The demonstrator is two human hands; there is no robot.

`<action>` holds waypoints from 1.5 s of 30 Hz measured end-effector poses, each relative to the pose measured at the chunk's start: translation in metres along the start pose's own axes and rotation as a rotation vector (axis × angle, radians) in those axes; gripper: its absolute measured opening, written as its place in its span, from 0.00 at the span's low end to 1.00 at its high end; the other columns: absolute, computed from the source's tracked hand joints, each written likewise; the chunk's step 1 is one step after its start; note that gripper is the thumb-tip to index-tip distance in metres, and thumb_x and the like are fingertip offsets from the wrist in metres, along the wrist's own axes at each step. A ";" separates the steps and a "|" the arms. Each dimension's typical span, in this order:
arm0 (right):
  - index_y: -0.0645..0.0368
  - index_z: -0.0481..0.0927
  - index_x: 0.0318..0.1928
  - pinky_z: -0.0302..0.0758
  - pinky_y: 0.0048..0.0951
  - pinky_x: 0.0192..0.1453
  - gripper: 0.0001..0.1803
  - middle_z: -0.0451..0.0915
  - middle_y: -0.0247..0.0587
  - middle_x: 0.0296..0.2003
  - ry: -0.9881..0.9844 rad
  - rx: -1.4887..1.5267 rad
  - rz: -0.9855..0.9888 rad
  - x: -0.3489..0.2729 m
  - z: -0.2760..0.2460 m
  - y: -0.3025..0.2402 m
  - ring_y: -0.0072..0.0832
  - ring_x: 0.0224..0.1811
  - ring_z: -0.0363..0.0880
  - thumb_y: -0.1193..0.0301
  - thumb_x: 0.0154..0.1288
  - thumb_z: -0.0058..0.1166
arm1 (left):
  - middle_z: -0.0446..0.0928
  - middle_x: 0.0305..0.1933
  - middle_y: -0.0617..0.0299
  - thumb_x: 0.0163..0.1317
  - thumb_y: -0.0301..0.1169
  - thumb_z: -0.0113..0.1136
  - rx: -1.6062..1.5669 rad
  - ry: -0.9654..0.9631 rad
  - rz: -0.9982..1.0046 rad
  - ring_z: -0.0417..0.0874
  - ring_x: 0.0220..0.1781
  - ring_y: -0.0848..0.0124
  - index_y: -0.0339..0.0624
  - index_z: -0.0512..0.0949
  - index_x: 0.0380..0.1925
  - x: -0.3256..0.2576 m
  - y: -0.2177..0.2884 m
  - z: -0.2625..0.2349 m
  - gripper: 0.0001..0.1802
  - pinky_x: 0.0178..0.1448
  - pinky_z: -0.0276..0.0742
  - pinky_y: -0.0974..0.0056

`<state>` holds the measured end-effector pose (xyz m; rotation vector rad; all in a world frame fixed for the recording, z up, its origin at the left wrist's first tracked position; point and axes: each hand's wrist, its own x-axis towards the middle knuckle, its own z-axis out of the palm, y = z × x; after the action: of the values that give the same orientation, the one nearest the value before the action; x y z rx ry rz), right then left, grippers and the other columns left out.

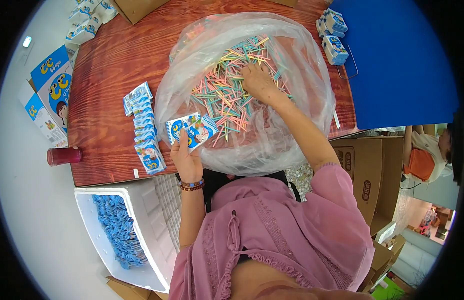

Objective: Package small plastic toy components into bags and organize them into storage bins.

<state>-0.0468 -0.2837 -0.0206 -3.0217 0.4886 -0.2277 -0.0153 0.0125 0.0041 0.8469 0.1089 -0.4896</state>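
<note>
The scene is lit brightly and evenly, with light that appears diffuse and from overhead; only soft, faint shadows are cast. Mild glare is seen on the clear plastic bag and on the wooden table. Straight edges are bent toward the rim, and a black vignette surrounds the circular picture. The centre is rendered sharply; the far right edge is softened.

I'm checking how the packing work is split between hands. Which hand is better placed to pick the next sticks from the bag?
Likely the right hand: it already rests on the coloured sticks inside the clear plastic bag. The left hand is occupied holding small blue-and-white packets at the bag's edge.
</note>
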 end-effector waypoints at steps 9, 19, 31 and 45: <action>0.62 0.76 0.44 0.67 0.44 0.54 0.20 0.78 0.49 0.43 0.119 -0.039 0.137 -0.003 -0.015 -0.012 0.42 0.50 0.75 0.62 0.55 0.55 | 0.81 0.47 0.58 0.68 0.28 0.55 -0.003 -0.003 -0.013 0.84 0.47 0.69 0.35 0.77 0.45 0.000 0.001 -0.002 0.10 0.52 0.83 0.61; 0.67 0.73 0.48 0.66 0.51 0.58 0.17 0.78 0.60 0.44 -0.151 0.340 0.249 0.005 -0.016 0.003 0.57 0.52 0.73 0.69 0.60 0.49 | 0.81 0.47 0.58 0.68 0.27 0.55 -0.019 0.020 -0.011 0.84 0.47 0.69 0.34 0.77 0.46 0.000 -0.001 -0.004 0.10 0.52 0.83 0.61; 0.62 0.73 0.48 0.74 0.30 0.40 0.12 0.79 0.39 0.37 0.122 1.343 0.358 -0.017 0.001 0.025 0.27 0.37 0.78 0.70 0.68 0.49 | 0.81 0.47 0.59 0.68 0.27 0.56 0.009 0.000 -0.020 0.84 0.47 0.70 0.36 0.77 0.46 0.000 -0.003 -0.003 0.10 0.52 0.83 0.62; 0.64 0.72 0.47 0.68 0.25 0.48 0.13 0.78 0.35 0.38 0.264 1.220 0.293 -0.029 -0.009 -0.018 0.23 0.41 0.73 0.68 0.69 0.51 | 0.81 0.48 0.59 0.68 0.26 0.56 0.001 -0.002 -0.029 0.83 0.48 0.71 0.36 0.77 0.47 0.001 -0.004 -0.004 0.10 0.52 0.83 0.63</action>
<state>-0.0700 -0.2577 -0.0141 -1.7230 0.5240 -0.6222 -0.0158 0.0124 -0.0016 0.8464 0.1193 -0.5175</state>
